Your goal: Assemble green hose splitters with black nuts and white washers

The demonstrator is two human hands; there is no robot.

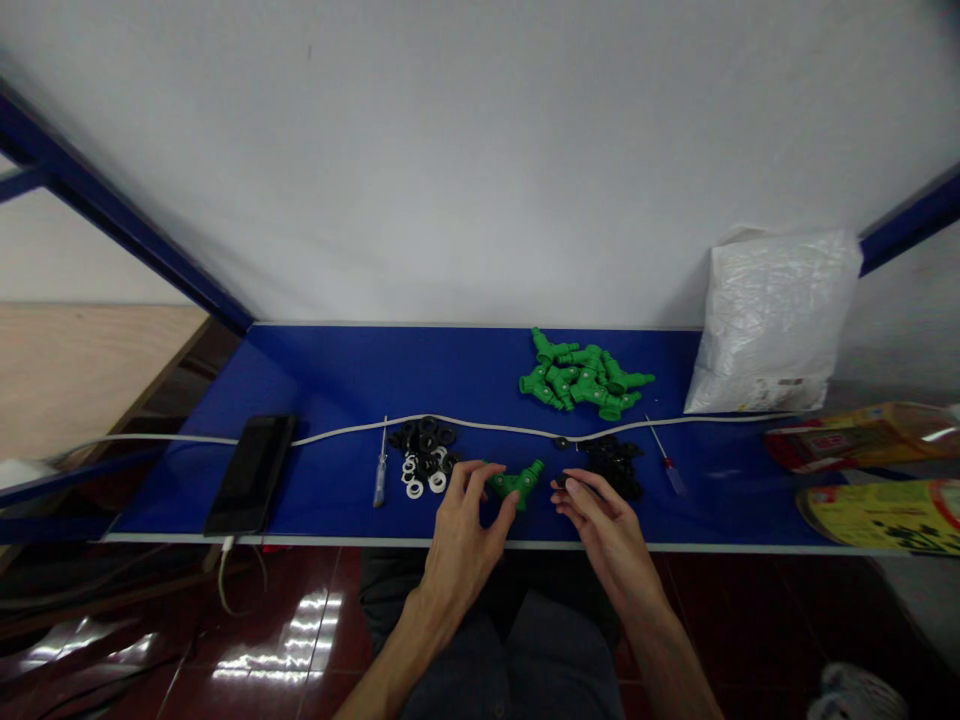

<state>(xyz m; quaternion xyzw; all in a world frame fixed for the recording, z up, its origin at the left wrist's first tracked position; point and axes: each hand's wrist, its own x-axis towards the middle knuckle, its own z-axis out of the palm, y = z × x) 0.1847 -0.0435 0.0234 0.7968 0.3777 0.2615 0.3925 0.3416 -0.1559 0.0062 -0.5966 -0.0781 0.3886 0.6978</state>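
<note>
Close to the front edge of the blue shelf, my left hand (466, 525) is closed around a green Y-shaped hose connector (521, 483), thumb and fingers on its left side. My right hand (606, 522), just to the right of the connector and apart from it, pinches a small black part (561, 481) whose exact kind I cannot make out. Black and white rings (427, 450) lie in a heap beyond my left hand. Small black pieces (613, 462) are piled behind my right hand. Farther back rests a pile of similar green connectors (589, 378).
Two screwdrivers lie on the shelf, one at left (380, 482), one at right (666, 458). A white cable (495, 428) crosses the blue shelf (337, 370). A black phone (251, 475) lies at left. A white plastic bag (776, 325) and a yellow package (885, 512) stand right.
</note>
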